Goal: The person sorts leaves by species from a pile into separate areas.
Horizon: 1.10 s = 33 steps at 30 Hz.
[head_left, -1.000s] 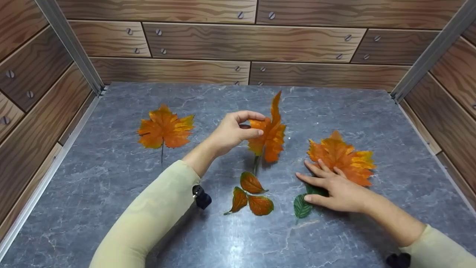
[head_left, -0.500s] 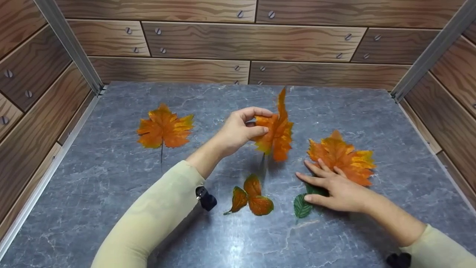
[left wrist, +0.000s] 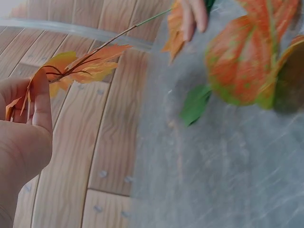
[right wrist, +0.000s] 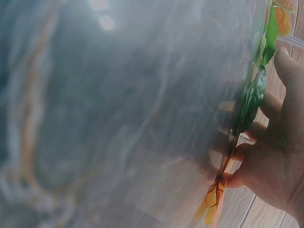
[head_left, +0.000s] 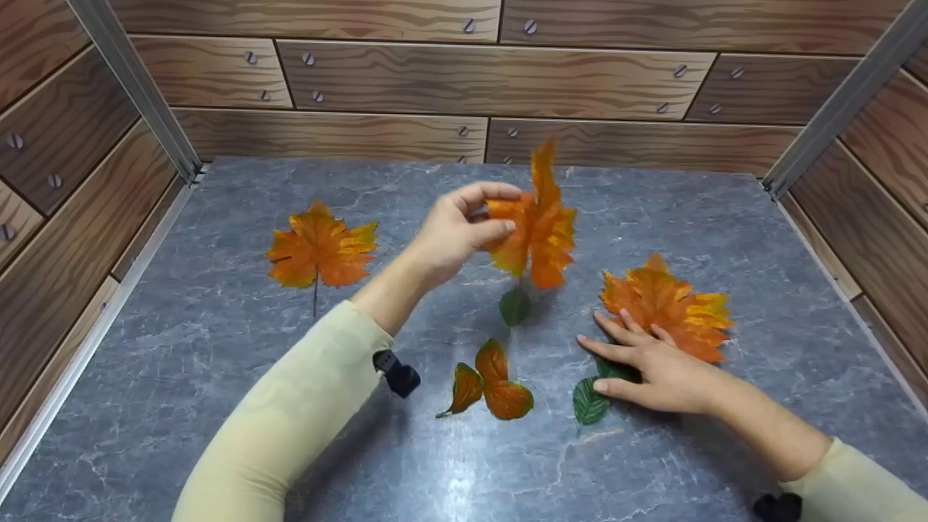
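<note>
Right grip (head_left: 649,373), spread and released, rests over a green leaf (head_left: 589,402); a lower maple leaf (head_left: 670,304) lies beyond it. Farther off, left grip (head_left: 458,230) pinches a raised maple leaf (head_left: 549,235) (near upright, stem (left wrist: 128,29) downward), rightward of itself, above the worktop (head_left: 152,406).

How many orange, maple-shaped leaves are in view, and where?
3. The left leaf lies on the grey marbled table; the middle leaf is pinched by the left hand; the right leaf lies partly under the right hand. No hidden ones are evident.
</note>
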### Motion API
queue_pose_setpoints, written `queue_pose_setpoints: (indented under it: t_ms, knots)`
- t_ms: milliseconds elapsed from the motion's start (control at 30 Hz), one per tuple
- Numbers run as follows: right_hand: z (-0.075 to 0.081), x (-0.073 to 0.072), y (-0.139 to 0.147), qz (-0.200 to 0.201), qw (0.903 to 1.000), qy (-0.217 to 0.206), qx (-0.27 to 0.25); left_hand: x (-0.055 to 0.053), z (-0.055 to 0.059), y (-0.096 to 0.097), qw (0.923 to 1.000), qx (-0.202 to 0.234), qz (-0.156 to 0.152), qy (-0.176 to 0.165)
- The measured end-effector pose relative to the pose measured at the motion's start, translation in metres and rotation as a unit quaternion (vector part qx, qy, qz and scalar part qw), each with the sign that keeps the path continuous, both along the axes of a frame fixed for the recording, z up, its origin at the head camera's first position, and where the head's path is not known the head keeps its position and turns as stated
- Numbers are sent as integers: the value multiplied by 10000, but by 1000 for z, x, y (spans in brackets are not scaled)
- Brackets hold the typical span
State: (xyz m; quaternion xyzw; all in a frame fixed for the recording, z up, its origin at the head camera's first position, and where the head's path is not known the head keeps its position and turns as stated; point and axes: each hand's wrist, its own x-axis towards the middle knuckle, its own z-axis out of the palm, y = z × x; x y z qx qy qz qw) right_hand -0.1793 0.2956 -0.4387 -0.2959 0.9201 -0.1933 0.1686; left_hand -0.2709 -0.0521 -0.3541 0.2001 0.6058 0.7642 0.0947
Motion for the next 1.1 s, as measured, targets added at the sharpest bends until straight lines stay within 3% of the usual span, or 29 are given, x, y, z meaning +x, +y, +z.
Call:
queue_pose_setpoints:
  t_ms: [200, 433, 767, 967, 1100]
  knots:
    - [0, -1, 0, -12, 10000, 25, 42, -16, 10, -23, 9980, 408, 472, 90]
    - [-1, -1, 0, -24, 9999, 84, 111, -36, 4, -60, 9912, 570, 1195, -22]
    - [-2, 0, 0, -8, 9999, 105, 93, -55, -30, -97, 9808, 152, 1813, -696]
    - [-2, 0, 0, -11, 9999, 123, 85, -60, -54, -115, 9712, -236, 2087, -1123]
    - [-1, 1, 0, -6, 9999, 131, 69, -61, -69, -123, 9660, -593, 2195, -1232]
